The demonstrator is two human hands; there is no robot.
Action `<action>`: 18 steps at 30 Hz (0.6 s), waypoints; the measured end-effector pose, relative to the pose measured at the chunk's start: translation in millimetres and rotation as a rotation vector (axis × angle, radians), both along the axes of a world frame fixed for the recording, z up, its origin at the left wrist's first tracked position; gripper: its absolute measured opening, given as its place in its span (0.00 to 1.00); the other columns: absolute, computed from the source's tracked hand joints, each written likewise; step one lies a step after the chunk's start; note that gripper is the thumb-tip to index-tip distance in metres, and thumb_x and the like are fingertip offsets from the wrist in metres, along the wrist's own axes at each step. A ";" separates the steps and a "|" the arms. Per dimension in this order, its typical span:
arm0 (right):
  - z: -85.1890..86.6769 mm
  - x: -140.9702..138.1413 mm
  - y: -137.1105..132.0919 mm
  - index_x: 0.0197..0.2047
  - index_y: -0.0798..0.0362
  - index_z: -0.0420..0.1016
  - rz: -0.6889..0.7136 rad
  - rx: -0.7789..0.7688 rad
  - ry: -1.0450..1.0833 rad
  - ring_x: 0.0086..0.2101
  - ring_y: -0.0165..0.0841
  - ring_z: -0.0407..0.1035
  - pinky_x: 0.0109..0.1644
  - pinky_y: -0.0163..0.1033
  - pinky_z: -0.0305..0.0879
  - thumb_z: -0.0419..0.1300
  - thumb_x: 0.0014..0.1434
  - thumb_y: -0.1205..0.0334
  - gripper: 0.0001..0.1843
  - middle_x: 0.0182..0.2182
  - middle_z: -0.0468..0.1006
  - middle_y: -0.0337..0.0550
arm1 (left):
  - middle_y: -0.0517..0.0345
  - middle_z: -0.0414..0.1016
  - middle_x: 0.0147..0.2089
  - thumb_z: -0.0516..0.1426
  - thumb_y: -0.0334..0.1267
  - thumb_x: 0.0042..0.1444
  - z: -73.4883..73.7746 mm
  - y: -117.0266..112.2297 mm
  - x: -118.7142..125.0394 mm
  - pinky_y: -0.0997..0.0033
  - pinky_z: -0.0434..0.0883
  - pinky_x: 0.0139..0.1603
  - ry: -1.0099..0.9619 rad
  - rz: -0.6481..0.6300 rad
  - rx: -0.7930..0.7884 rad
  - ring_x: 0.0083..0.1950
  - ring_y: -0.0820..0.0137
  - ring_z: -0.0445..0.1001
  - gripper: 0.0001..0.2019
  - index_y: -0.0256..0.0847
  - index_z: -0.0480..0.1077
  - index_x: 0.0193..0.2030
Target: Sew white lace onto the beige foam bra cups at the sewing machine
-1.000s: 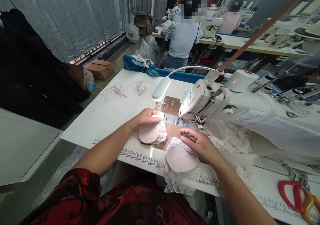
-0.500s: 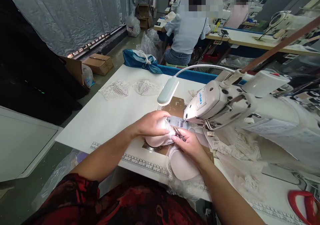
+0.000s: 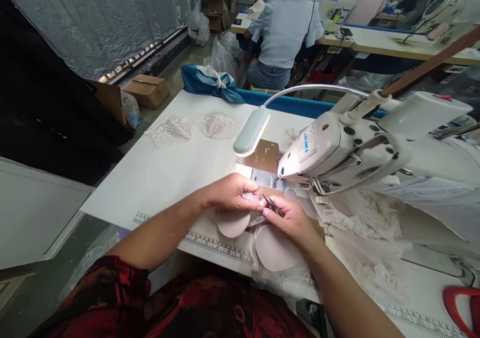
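Note:
A pale pink bra with white lace trim lies across the table's front edge, its left cup [image 3: 232,223] and right cup [image 3: 275,248] hanging below my hands. My left hand [image 3: 233,193] is closed, pinching the lace edge [image 3: 248,196] above the left cup. In my right hand [image 3: 290,219] is a small pair of dark thread snips [image 3: 273,206], blades pointing up and left. The fingertips of both hands almost meet at the lace. What the right fingertips pinch besides the snips is hidden.
A white sewing machine [image 3: 330,148] stands at the right, a lamp [image 3: 252,132] on a bent neck beside it. Lace pieces [image 3: 170,130] lie at the table's far left. More lace fabric [image 3: 365,223] is heaped right. A person [image 3: 283,38] sits ahead. A red handle [image 3: 455,298] shows lower right.
My left hand has let the left cup drop from its palm and now pinches the lace edge near the snips. The view has shifted slightly; the right hand still holds the snips.

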State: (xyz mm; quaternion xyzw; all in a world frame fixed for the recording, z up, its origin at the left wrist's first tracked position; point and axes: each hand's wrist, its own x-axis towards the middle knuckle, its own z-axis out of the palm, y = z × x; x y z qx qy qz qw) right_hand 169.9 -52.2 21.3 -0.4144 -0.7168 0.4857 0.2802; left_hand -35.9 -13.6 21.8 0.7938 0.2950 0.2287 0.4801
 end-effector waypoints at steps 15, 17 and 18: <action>-4.1 21.6 4.9 0.51 0.50 0.74 -0.022 -0.063 -0.039 0.42 0.39 0.71 0.48 0.46 0.66 0.56 0.60 0.48 0.20 0.39 0.78 0.47 | 0.54 0.77 0.34 0.62 0.43 0.53 -7.8 -0.3 1.3 0.73 0.67 0.36 -0.153 0.011 -0.545 0.35 0.71 0.72 0.12 0.35 0.78 0.38; -3.9 19.5 4.3 0.49 0.50 0.74 -0.010 -0.098 -0.016 0.40 0.38 0.72 0.46 0.44 0.67 0.58 0.59 0.50 0.18 0.39 0.78 0.45 | 0.54 0.76 0.32 0.63 0.44 0.52 -9.2 -0.7 2.6 0.73 0.66 0.35 -0.160 0.012 -0.568 0.34 0.71 0.71 0.13 0.34 0.78 0.36; -4.1 18.1 3.7 0.47 0.50 0.74 -0.009 -0.116 -0.008 0.38 0.37 0.72 0.44 0.42 0.68 0.59 0.59 0.50 0.17 0.37 0.78 0.45 | 0.55 0.76 0.30 0.63 0.45 0.51 -9.8 -0.8 3.2 0.73 0.66 0.34 -0.151 0.017 -0.571 0.33 0.71 0.71 0.14 0.34 0.78 0.35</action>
